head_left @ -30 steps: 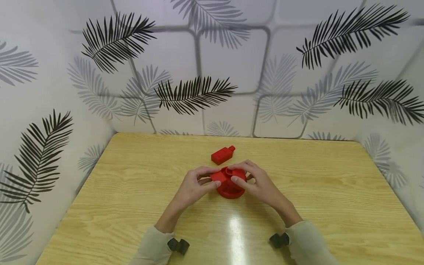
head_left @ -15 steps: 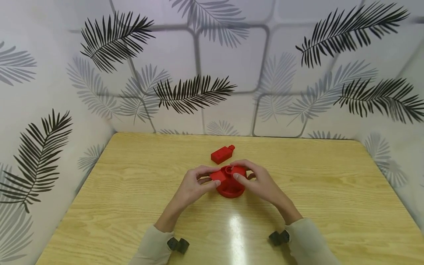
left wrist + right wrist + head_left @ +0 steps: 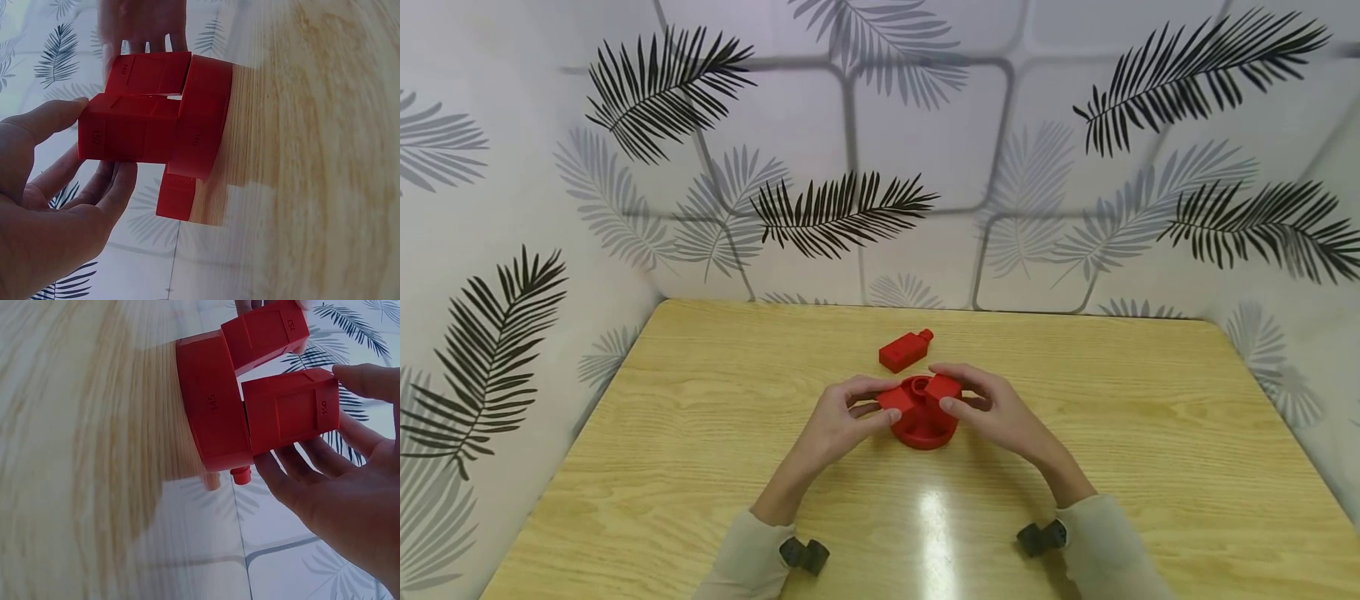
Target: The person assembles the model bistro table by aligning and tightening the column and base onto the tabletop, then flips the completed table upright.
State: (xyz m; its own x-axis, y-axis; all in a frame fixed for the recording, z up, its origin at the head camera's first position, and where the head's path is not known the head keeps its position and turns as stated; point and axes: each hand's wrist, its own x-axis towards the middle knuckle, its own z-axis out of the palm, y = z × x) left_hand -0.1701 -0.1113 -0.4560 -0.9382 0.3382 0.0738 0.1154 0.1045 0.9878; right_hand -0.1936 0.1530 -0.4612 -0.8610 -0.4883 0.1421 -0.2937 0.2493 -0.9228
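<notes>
"left hand (image 3: pixel 837 423) pinches the left red block (image 3: pixel 895 401), thumb on one side and fingers on the other; right hand (image 3: pixel 1003 421) does the same with the right red block (image 3: pixel 943 387). neither grip is wide."

"and the round red base (image 3: pixel 924 438)?"

"under both blocks, on the counter (image 3: pixel 700 458), as far as i can tell from my end. the blocks stand up from it with a gap between them, and a small red ring (image 3: pixel 921 387) shows there."

"what worries you?"

"the right block first. my right wrist view gives me a thin dark gap where it meets the base, and i can't tell whether it's seated. if it's only perched, i'd expect it to tip once those fingers let go."

"and the left one?"

"it juts past the base's edge in my head view, so a hard push down there could tilt everything. uneven force from the two sides might also skid the base over smooth wood."

"anything in the way?"

"the red bottle-shaped piece (image 3: pixel 904 352) lies just behind, near the right fingertips. a careless sweep could knock it."
</notes>
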